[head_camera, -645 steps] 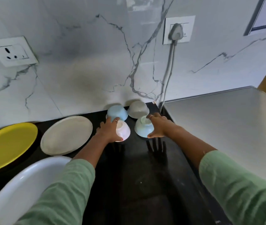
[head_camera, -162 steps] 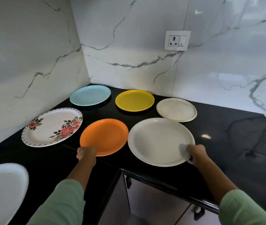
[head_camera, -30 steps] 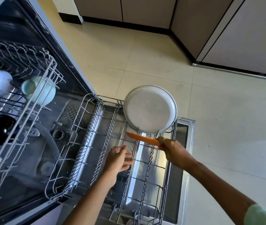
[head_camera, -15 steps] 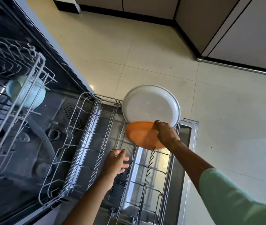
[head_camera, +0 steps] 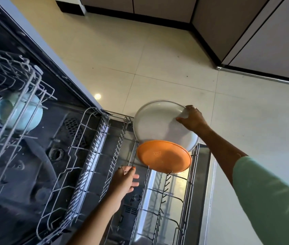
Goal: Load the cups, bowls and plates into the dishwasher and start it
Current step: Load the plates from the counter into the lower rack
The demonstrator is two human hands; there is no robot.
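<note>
The dishwasher's lower rack is pulled out over the open door. A large white plate stands on edge at the rack's far end. An orange plate stands upright just in front of it, between the tines. My right hand grips the white plate's upper right rim. My left hand hovers over the rack's middle with fingers apart, holding nothing. In the upper rack at the left lies a light blue bowl.
Beige floor tiles spread beyond the door. Grey cabinet fronts with dark plinths run along the top and right. Rows of bare tines fill the near part of the lower rack.
My right hand let go of the orange plate, which now stands in the tines, and moved up to the white plate's rim. My left hand stayed over the rack.
</note>
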